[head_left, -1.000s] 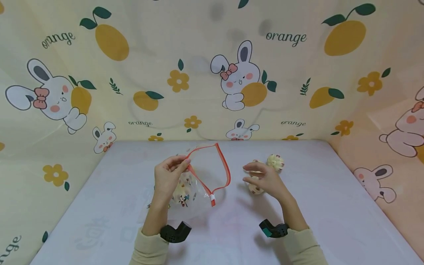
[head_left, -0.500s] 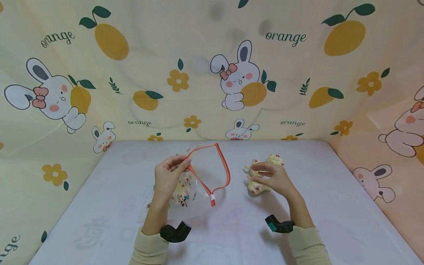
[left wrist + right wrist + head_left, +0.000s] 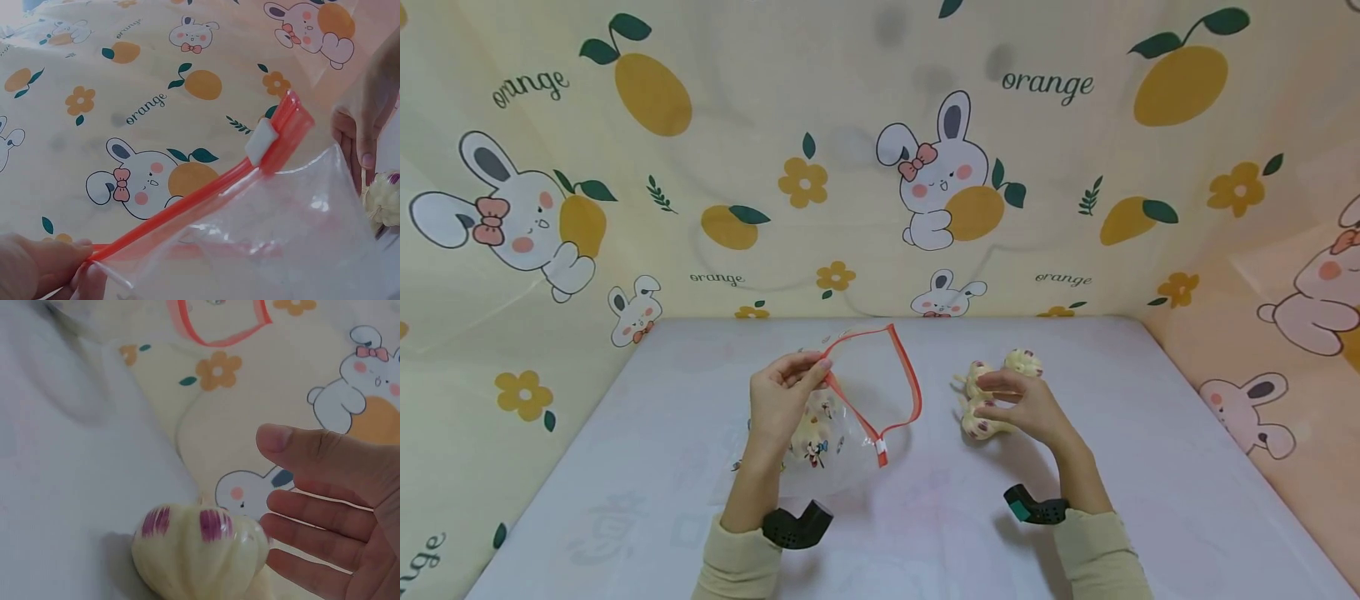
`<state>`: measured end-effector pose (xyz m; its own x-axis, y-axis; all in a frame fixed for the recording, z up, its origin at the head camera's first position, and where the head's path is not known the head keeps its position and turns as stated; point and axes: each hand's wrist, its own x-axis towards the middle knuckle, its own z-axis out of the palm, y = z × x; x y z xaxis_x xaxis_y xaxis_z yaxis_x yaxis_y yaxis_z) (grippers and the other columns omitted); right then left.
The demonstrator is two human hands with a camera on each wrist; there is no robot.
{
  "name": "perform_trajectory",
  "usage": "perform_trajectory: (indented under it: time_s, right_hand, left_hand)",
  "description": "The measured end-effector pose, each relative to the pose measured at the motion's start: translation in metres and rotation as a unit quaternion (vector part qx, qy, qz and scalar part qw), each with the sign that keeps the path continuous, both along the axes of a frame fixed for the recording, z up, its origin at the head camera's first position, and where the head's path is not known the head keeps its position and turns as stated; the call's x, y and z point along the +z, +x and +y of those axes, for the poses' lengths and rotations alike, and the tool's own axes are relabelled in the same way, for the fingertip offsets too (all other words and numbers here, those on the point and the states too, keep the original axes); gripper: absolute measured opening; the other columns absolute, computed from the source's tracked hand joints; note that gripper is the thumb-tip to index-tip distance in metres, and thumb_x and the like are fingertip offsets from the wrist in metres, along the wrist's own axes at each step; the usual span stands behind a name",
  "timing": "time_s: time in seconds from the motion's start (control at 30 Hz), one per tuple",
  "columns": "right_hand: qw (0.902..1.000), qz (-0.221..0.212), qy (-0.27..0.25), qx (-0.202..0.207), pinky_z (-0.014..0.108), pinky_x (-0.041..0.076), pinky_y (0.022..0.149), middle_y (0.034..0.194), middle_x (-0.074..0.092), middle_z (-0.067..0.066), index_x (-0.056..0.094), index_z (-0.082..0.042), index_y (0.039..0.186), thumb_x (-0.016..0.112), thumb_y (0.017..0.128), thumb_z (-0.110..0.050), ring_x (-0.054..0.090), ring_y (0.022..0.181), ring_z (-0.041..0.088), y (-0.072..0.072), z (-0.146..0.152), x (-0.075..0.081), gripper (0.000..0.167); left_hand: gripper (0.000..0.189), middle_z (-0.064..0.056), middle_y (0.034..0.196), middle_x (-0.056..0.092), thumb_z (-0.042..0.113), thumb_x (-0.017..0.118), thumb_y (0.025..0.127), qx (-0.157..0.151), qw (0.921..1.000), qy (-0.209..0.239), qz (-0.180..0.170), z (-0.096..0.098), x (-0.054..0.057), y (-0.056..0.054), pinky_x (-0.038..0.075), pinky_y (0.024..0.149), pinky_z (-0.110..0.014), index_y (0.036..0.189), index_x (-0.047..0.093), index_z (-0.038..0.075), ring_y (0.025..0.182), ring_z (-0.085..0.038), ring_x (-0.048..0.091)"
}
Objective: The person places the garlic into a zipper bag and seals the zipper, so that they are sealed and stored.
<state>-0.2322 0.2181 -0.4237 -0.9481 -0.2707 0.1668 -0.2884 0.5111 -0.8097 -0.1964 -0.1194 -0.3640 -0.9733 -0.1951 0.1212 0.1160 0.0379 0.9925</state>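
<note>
My left hand (image 3: 782, 400) pinches the red rim of a clear zip bag (image 3: 865, 479), whose mouth gapes toward the right. The bag's white slider (image 3: 261, 142) sits near one end of the red zip. Pale yellow shapes show through the printed plastic. At the right, my right hand (image 3: 1026, 408) is at a group of cream garlic bulbs with purple streaks, its thumb and fingers spread apart. A near garlic bulb (image 3: 979, 423) and another garlic bulb (image 3: 976, 377) lie by the fingertips. Behind them is a third garlic bulb (image 3: 1023, 362), partly covered by the hand.
A white-covered table (image 3: 917, 533) carries everything. A cream printed cloth (image 3: 850, 242) with rabbits and oranges rises behind the table's back edge and along both sides. Black wrist cameras (image 3: 797, 525) are worn on both wrists.
My right hand has shifted a little to the right and its fingers have drawn back from over the garlic bulbs, so more of them shows. My left hand and the bag have stayed still.
</note>
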Motion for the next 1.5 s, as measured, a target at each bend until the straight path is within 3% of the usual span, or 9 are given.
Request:
perform_trajectory:
  time_s: [0.63,0.97,1.27,1.5]
  right_hand:
    - [0.9997,-0.008,-0.008,-0.02,0.051,0.054,0.096,0.117,0.064,0.029,0.062,0.009,0.115,0.08,0.077,-0.009,0.062,0.111,0.044,-0.004,0.005,-0.01,0.046]
    - [0.9999,-0.011,-0.005,0.007,0.048,0.056,0.092,0.114,0.065,0.03,0.062,0.012,0.113,0.082,0.073,-0.008,0.064,0.107,0.044,-0.006,0.006,-0.014,0.049]
    - [0.9989,-0.024,0.019,0.036,0.039,0.06,0.085,0.114,0.066,0.029,0.062,0.012,0.114,0.084,0.072,-0.01,0.064,0.105,0.037,-0.007,0.005,-0.015,0.052]
    - [0.9971,-0.047,0.042,0.044,0.043,0.058,0.091,0.115,0.066,0.026,0.063,0.008,0.117,0.085,0.071,-0.012,0.062,0.109,0.033,-0.006,0.005,-0.012,0.055]
  left_hand:
    - [0.022,0.006,0.078,0.071,0.007,0.07,0.086,0.0,0.9999,-0.008,-0.006,-0.001,0.001,0.001,0.059,0.069,-0.016,0.105,0.068,-0.003,0.067,-0.005,0.068]
    - [0.022,0.001,0.081,0.073,0.007,0.07,0.086,0.001,0.9999,-0.012,-0.003,0.0,0.001,0.001,0.059,0.07,-0.016,0.106,0.068,-0.003,0.066,-0.002,0.067]
    - [0.022,0.012,0.073,0.07,0.006,0.07,0.087,-0.004,1.0,0.001,0.0,0.0,0.0,0.0,0.06,0.07,-0.019,0.106,0.067,-0.005,0.065,-0.002,0.067]
    - [0.022,0.012,0.075,0.07,0.007,0.07,0.087,-0.002,1.0,-0.004,-0.001,0.0,0.0,0.0,0.059,0.069,-0.015,0.106,0.067,-0.004,0.066,-0.002,0.067]
